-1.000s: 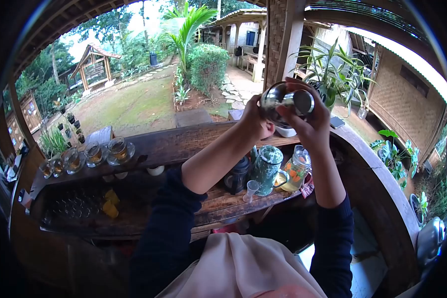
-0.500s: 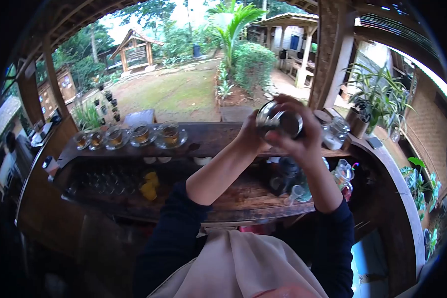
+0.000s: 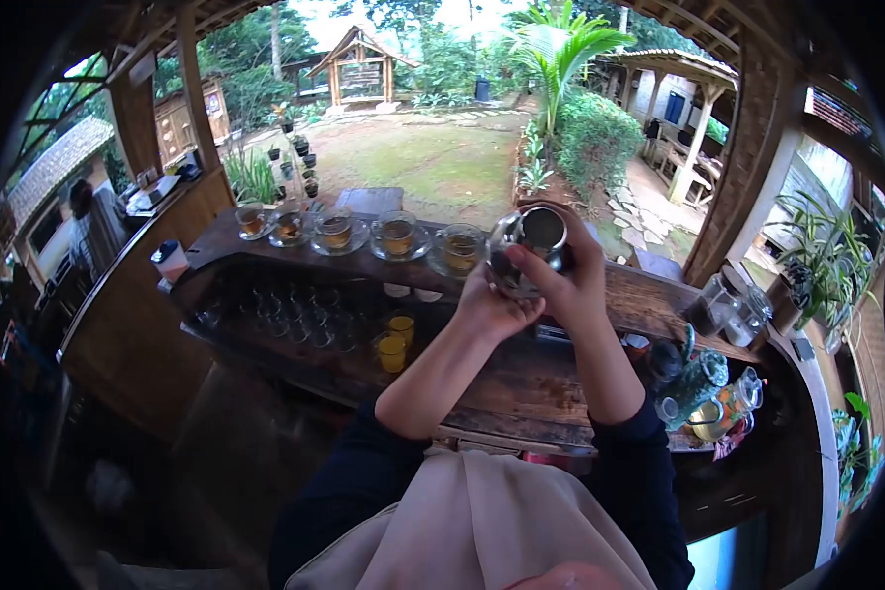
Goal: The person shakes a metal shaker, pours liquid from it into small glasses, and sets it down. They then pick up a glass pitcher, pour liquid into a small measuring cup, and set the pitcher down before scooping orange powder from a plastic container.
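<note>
Both hands hold a rounded clear glass jar (image 3: 506,258) with a round, shiny metal top (image 3: 544,228), up in front of the bar counter. My left hand (image 3: 492,307) cups it from below, fingers curled under its base. From the right, my right hand (image 3: 572,270) wraps around it, thumb across the front near the metal rim. Whether the metal part is a lid or a separate cup, I cannot tell. Just left of the jar is a glass cup of amber drink (image 3: 460,250) on a saucer, the last in a row of several such cups along the raised ledge (image 3: 649,303).
Several small glasses (image 3: 300,317) stand on the lower counter, beside two yellow-filled glasses (image 3: 391,352). Pitchers, one a patterned green jug (image 3: 696,383), crowd the right side. Glass jars (image 3: 747,317) stand on the ledge's right end. A person (image 3: 93,228) is at far left.
My view has turned left, so the scene sits further right. The jar and both hands have shifted left along the ledge, closer to the row of cups.
</note>
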The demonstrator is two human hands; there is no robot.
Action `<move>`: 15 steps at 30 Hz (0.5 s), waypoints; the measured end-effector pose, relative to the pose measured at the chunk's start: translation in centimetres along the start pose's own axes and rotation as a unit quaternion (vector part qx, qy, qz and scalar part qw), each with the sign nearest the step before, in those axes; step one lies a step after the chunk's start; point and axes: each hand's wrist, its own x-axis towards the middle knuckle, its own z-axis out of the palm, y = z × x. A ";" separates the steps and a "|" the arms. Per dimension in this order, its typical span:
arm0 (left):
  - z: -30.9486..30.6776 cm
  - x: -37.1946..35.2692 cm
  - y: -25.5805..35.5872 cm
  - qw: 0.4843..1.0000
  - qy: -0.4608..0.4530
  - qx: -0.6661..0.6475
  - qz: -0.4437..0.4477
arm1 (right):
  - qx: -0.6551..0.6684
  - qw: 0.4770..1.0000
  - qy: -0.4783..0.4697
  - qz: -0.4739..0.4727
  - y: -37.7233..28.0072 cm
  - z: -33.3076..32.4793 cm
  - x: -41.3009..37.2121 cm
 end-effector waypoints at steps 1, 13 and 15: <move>-1.9 -0.9 1.1 0.996 -0.063 -0.037 -0.054 | -0.012 1.000 -0.006 0.023 -0.6 0.4 0.2; 0.5 -10.9 8.5 0.961 0.037 0.187 0.200 | 0.067 0.979 0.069 -0.178 -1.5 13.2 -0.7; -0.1 -11.7 9.9 0.900 0.380 0.073 0.199 | 0.177 0.975 0.039 0.130 1.5 15.3 -0.6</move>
